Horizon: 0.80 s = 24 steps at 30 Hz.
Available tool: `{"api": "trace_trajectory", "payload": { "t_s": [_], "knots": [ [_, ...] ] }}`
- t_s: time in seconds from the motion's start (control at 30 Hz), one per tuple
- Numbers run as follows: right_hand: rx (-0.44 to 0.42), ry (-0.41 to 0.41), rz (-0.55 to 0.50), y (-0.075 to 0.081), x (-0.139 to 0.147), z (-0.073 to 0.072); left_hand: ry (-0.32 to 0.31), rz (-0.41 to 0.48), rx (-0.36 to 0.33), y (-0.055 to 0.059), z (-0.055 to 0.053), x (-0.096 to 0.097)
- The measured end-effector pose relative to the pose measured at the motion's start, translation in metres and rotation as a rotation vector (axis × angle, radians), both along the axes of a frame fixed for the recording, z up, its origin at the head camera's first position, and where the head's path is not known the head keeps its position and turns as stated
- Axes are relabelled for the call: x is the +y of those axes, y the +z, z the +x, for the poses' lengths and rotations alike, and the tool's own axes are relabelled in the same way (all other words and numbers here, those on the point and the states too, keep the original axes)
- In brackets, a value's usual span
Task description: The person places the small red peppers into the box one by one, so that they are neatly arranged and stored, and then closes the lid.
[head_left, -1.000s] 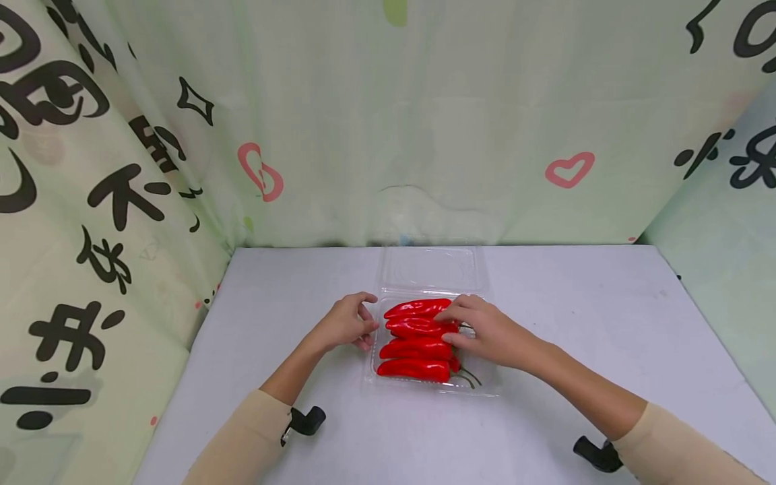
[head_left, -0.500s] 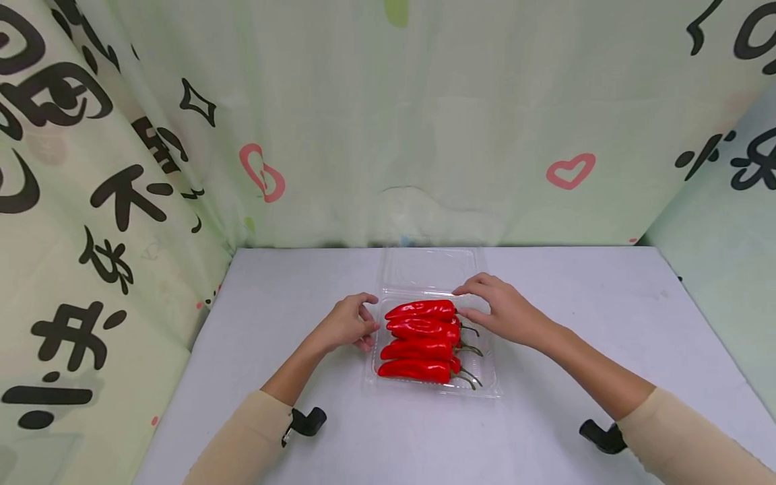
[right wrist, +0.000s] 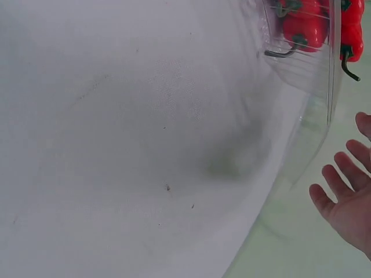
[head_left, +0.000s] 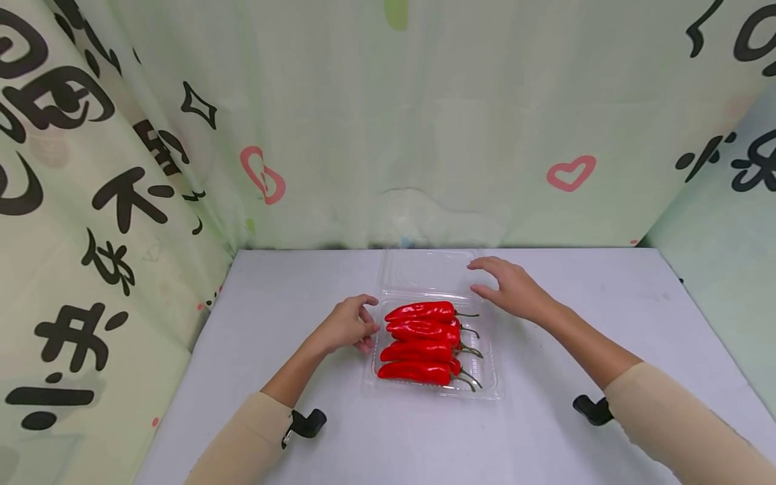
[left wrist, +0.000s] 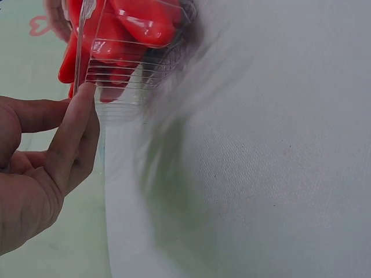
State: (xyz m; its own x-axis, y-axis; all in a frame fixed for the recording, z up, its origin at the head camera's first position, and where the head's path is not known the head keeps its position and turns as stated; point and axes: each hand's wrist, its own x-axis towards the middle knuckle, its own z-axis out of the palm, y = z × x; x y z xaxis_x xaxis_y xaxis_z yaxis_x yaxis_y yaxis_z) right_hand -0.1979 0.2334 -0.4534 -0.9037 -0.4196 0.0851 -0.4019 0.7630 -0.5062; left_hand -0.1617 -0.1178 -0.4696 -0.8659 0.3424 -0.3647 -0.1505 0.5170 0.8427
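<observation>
A clear plastic clamshell box (head_left: 488,377) lies open on the table, its lid (head_left: 424,269) folded back toward the curtain. Inside, several glossy red chili peppers (head_left: 418,350) lie side by side with green stems pointing right. My left hand (head_left: 348,323) pinches the box's left rim; the left wrist view shows the fingertips at that rim (left wrist: 84,55). Above the lid's right edge, my right hand (head_left: 509,286) is held with fingers spread and nothing in them. The right wrist view shows the right hand (right wrist: 351,200) apart from the box.
The white table (head_left: 291,283) extends around the box on every side. A pale green printed curtain (head_left: 339,135) hangs behind and at both sides. Each wrist carries a small black camera mount (head_left: 309,422).
My right hand has let go of the top pepper and moved away, up and right toward the lid. The left hand stays at the box's left rim.
</observation>
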Motion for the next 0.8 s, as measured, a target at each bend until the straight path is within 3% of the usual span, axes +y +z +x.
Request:
{"api": "trace_trajectory", "payload": {
  "t_s": [0.23,0.43,0.8],
  "knots": [
    [-0.043,-0.099,-0.034,-0.008,0.004,-0.015,0.005,-0.003,-0.009,0.000,0.000,0.001],
    [-0.141,-0.184,-0.062,-0.017,0.004,-0.027,-0.003,-0.001,-0.001,-0.001,0.000,-0.001],
    [-0.318,-0.268,-0.053,-0.023,0.010,-0.047,-0.009,-0.003,0.000,-0.003,0.000,-0.001]
  ]
}}
